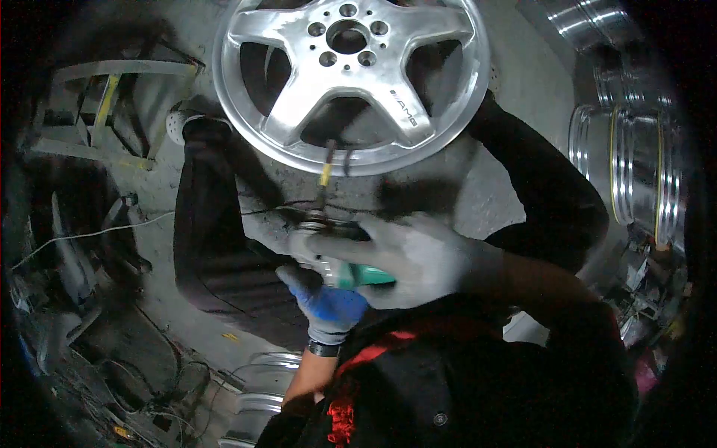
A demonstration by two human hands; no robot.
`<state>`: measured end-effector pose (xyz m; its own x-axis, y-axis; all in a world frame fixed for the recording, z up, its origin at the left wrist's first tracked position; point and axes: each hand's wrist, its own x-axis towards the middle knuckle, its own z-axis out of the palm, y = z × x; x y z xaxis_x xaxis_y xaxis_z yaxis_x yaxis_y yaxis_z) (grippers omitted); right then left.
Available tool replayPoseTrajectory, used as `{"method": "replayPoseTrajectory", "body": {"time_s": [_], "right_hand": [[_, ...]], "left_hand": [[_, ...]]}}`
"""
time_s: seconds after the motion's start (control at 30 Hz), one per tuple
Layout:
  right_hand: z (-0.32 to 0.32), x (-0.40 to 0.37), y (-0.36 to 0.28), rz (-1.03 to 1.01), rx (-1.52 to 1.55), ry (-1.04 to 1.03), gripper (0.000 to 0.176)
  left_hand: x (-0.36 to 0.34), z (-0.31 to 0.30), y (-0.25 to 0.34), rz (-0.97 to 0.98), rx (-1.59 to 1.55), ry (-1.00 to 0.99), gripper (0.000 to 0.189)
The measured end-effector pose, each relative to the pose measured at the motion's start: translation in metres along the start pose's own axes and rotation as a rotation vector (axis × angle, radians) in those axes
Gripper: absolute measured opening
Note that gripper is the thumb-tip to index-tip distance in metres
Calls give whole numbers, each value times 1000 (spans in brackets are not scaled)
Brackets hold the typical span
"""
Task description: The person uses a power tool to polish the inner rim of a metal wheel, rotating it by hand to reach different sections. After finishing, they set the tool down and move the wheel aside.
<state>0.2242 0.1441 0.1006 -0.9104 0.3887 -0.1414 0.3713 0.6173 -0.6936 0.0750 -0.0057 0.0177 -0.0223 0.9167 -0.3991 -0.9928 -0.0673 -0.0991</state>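
Note:
A silver five-spoke wheel with AMG lettering lies in front of me, at the top of the view. Both hands hold a green and grey power tool between my legs. Its thin shaft, with a yellow band, points at the wheel's lower rim. My gloved right hand wraps over the tool body from the right, slightly blurred. Below it, my left hand, in a blue and grey glove, supports the tool from underneath; some of its fingers are hidden.
A metal frame stands at the upper left. Shiny wheel rims are stacked along the right side, and more rims lie at the bottom. A pale cable crosses the floor on the left, above tangled cords.

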Motion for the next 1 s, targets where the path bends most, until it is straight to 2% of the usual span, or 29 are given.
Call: {"method": "replayPoseTrajectory", "body": {"time_s": [0.03,0.07,0.13,0.2,0.23,0.27,0.3,0.37,0.4,0.43,0.47,0.5,0.63,0.73,0.77,0.8,0.87,1.0], "right_hand": [[-1,-9,4,-4,0,-10,85],[1,-17,8,4,-10,-23,85],[8,-26,12,9,-18,-40,85],[15,-30,14,-1,-16,85,85],[15,-29,13,-1,-13,85,85],[15,-26,12,45,12,12,85],[14,-22,10,91,38,-62,86],[8,-9,4,130,56,-125,85],[7,-2,1,170,68,-190,84],[14,3,1,175,73,-190,84],[25,7,3,120,97,-101,84],[31,11,4,63,120,-12,84],[28,24,5,77,127,-80,84],[22,5,5,67,116,0,84],[21,0,4,89,101,-11,85],[20,-2,3,111,86,-22,86],[21,2,1,108,93,-40,86],[34,23,3,38,158,-13,85]], "left_hand": [[4,10,-8,-108,-251,-59,86],[7,11,-12,-99,-256,-58,86],[12,13,-18,-193,19,75,72],[12,15,-23,-158,-30,26,67],[11,15,-26,-51,134,-3,64],[10,15,-26,56,299,-31,62],[10,13,-23,56,302,-26,62],[10,7,-12,131,630,29,58],[10,7,-7,124,632,36,58],[11,8,0,104,492,138,59],[13,10,6,87,351,237,59],[14,14,14,40,401,359,59],[19,19,22,31,314,315,60],[16,13,12,-22,334,337,60],[14,12,4,82,594,326,58],[15,13,4,81,591,328,58],[18,20,2,25,365,525,57],[17,23,19,92,393,446,58]]}}
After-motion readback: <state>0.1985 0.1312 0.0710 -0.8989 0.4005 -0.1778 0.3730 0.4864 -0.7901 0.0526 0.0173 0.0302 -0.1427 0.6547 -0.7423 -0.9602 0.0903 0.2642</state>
